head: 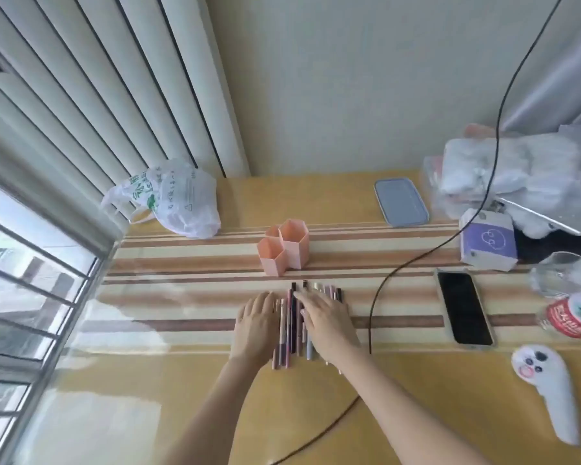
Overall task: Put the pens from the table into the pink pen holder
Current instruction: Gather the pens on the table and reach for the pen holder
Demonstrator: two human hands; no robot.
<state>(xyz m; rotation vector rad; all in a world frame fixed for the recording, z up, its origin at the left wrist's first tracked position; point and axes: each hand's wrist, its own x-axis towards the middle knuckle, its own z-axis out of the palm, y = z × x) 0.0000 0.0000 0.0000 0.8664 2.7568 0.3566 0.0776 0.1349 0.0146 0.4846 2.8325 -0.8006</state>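
A pink pen holder (284, 250) made of three hexagonal cups stands upright on the striped table, with nothing visible inside. Just in front of it lie several pens (292, 325) side by side in a row, pointing away from me. My left hand (257, 317) lies flat on the left end of the row, fingers straight. My right hand (326, 317) lies flat over the right part of the row, fingers stretched forward. Pens show in the gap between my hands, and their tips stick out beyond my right fingers.
A black cable (376, 297) runs down just right of my right hand. A phone (463, 308) lies further right, with a white remote (547, 387), a bottle (574, 317), a purple box (487, 241) and a grey lid (401, 202). A plastic bag (171, 199) sits back left.
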